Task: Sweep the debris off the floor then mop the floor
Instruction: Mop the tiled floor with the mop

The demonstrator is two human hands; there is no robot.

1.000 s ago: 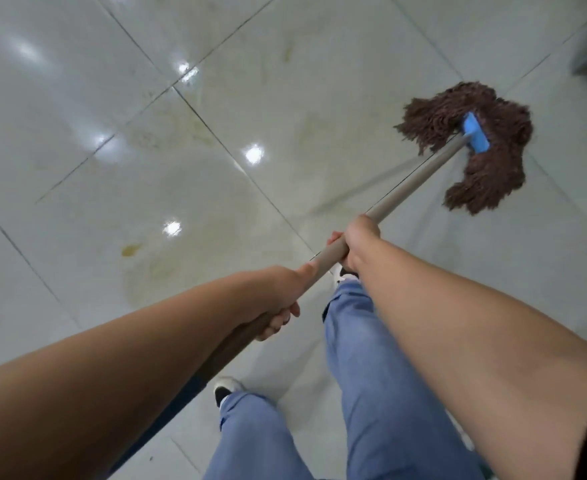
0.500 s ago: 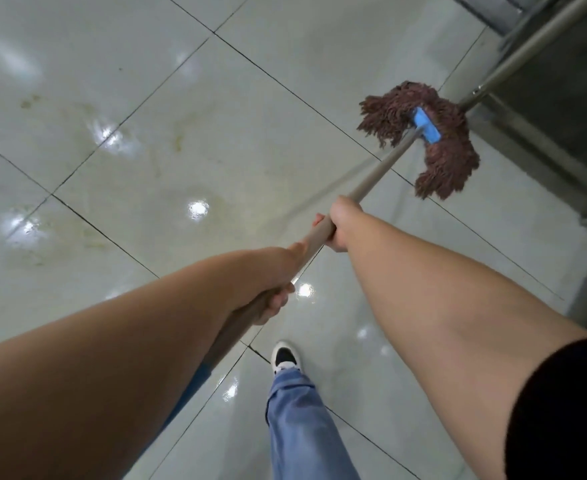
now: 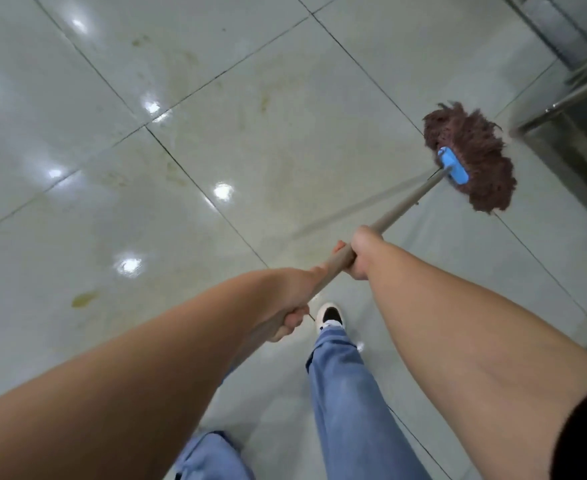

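A mop with a brown string head (image 3: 472,157) and a blue clamp (image 3: 453,165) rests on the glossy tiled floor (image 3: 250,133) at the right. Its tan handle (image 3: 406,202) runs down-left to me. My right hand (image 3: 363,252) grips the handle higher up. My left hand (image 3: 294,308) grips it lower down, near my body. Yellowish smears and a small yellow stain (image 3: 84,298) mark the tiles to the left.
A metal frame with a slanted steel bar (image 3: 569,98) stands at the upper right, close beside the mop head. My legs in blue jeans (image 3: 344,393) and a black-and-white shoe (image 3: 330,315) are below the hands.
The mop head has slid right and nearer to the metal frame, turning so the strands fan out sideways. My view has swung, and both hands kept their hold on the handle.
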